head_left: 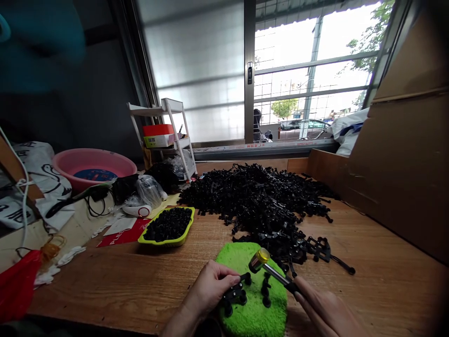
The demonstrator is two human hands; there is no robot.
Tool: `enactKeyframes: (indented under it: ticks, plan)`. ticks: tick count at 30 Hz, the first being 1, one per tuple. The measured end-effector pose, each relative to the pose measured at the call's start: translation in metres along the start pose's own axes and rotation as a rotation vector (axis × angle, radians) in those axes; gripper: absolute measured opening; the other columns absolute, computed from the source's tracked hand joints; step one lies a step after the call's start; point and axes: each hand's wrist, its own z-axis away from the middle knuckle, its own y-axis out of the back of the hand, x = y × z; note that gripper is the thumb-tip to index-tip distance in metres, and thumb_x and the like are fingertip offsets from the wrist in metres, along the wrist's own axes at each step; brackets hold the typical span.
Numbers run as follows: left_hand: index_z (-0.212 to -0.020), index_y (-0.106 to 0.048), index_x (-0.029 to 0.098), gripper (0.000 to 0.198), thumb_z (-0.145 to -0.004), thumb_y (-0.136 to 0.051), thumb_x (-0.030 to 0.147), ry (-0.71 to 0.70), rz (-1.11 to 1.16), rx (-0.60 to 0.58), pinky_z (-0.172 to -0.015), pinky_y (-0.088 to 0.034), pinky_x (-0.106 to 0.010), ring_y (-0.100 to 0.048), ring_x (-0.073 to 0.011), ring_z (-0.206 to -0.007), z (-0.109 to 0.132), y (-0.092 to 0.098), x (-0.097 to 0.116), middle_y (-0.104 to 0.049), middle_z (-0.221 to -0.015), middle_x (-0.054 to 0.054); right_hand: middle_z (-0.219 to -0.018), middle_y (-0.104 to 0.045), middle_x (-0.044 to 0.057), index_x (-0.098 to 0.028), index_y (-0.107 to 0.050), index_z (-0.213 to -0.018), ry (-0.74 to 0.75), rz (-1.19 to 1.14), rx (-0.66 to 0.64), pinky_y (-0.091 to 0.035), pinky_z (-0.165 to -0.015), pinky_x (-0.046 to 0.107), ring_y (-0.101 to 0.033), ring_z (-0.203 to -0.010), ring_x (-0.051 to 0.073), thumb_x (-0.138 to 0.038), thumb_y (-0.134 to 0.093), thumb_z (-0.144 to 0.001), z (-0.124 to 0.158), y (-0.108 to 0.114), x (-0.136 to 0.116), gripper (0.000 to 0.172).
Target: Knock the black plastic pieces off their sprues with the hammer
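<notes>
Currently, the left hand [210, 283] holds a black plastic part [232, 294] between thumb and index finger, these being closed together on its upper left side. The remaining fingers curl behind and are largely hidden. The part extends beyond the fingertips to the right and toward the wearer, its round ends exposed over the green pad [245, 323]. A second black part [266, 291] lies on the pad to the right of the first, apart from both hands. The right hand [324, 304] is wrapped around the grip of a hammer [277, 274]; its fingers are closed, though their undersides cannot be seen. The hammer head, with one yellow face and one dark face, is positioned beyond the held part; its height above the pad cannot be determined.

The pad's left edge runs beneath the left hand. At its far right edge, the loose fringe of a pile of black parts [259, 196] comes close. A yellow-green tray [165, 243] of small black pieces stands farther left. Working room on the wooden table [133, 281] lies between tray and left forearm, and also right of the right hand, toward the cardboard [403, 164].
</notes>
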Motion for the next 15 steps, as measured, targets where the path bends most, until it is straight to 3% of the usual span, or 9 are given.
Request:
enactKeyframes:
  ticks: [3,8,12,15]
  plan:
    - [-0.079,-0.072,0.01,0.031,-0.066,-0.063,0.036,0.003,-0.014,0.01,-0.049,-0.029,-0.02,-0.047,-0.0095,-0.051,0.0,0.0,0.001,-0.066,-0.062,-0.006,-0.094,-0.063,0.004,-0.025,-0.043,-0.103,0.056,-0.026,0.081,-0.042,-0.056,0.023,-0.06,-0.087,0.02,-0.034,-0.027,-0.093,-0.001,-0.001,0.004,0.021]
    - [-0.08,-0.072,0.01,0.031,-0.068,-0.06,0.036,-0.005,-0.057,-0.006,-0.046,-0.028,-0.02,-0.045,-0.0095,-0.049,0.0,0.0,0.0,-0.065,-0.058,-0.005,-0.058,-0.054,-0.003,-0.025,-0.042,-0.095,0.105,0.197,-0.131,-0.033,-0.042,0.028,-0.054,-0.047,0.019,-0.032,-0.026,-0.092,-0.003,-0.011,0.011,0.017]
    - [-0.079,-0.072,0.011,0.031,-0.067,-0.06,0.036,-0.003,-0.094,0.01,-0.047,-0.029,-0.02,-0.047,-0.0099,-0.051,-0.002,0.001,-0.003,-0.066,-0.062,-0.005,-0.069,-0.057,0.0,-0.024,-0.039,-0.101,0.059,0.129,-0.087,-0.034,-0.046,0.026,-0.056,-0.055,0.018,-0.03,-0.019,-0.093,-0.005,-0.011,0.013,0.022]
    - [-0.078,-0.073,0.011,0.031,-0.067,-0.059,0.037,-0.027,-0.121,0.0,-0.046,-0.028,-0.019,-0.045,-0.0093,-0.049,-0.003,0.001,-0.005,-0.064,-0.059,-0.004,-0.061,-0.054,-0.001,-0.024,-0.04,-0.093,0.071,0.177,-0.131,-0.03,-0.042,0.027,-0.053,-0.048,0.019,-0.03,-0.02,-0.092,-0.004,-0.013,0.011,0.021]
